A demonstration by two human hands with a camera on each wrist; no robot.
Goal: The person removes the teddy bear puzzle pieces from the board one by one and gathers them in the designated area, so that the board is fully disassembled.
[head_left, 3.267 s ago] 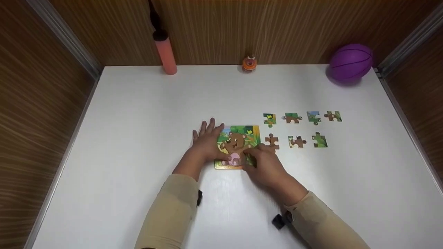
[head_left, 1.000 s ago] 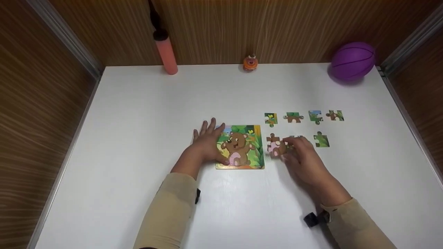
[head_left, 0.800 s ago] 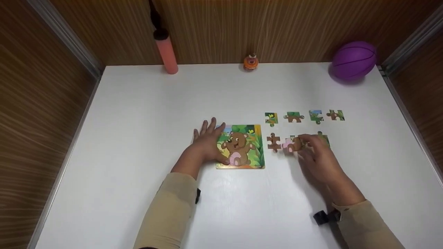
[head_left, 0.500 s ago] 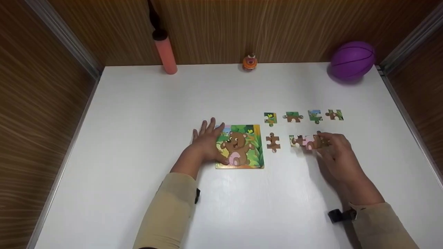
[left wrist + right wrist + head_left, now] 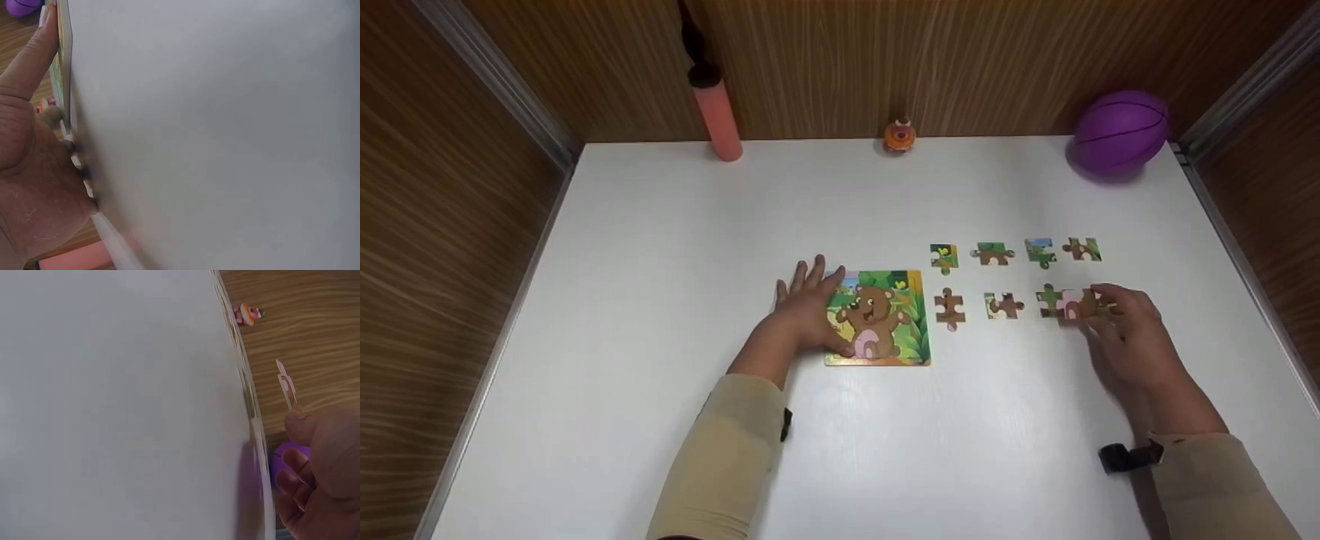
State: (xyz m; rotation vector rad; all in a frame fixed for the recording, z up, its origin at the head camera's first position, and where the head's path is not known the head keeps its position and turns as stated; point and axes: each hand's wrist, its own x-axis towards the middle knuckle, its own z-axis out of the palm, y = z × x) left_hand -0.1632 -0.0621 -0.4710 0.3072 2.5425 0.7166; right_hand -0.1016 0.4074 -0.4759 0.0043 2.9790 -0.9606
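My left hand [image 5: 806,313] lies spread at the left edge of a square bear-picture puzzle board [image 5: 889,322]. Its thumb rests on the board, and the other fingers reach to the table beside it; the left wrist view shows the thumb against the board [image 5: 66,50] from the side. Over the right part of the table, my right hand [image 5: 1136,337] pinches a pink and brown jigsaw piece [image 5: 1072,304] between thumb and fingers. That piece [image 5: 286,385] is raised above the tabletop in the right wrist view. It partly overlaps a green jigsaw piece [image 5: 1048,301] in the head view.
Several loose jigsaw pieces lie in two rows right of the board, such as a yellow-green one [image 5: 943,257] and a brown one [image 5: 950,308]. A pink pump [image 5: 718,120], small orange figure [image 5: 899,137] and purple ball [image 5: 1121,135] stand along the back.
My right hand has lifted the pink and brown piece off the board area and carried it rightward, past the lower row, to the green piece. The left hand has stayed on the board.
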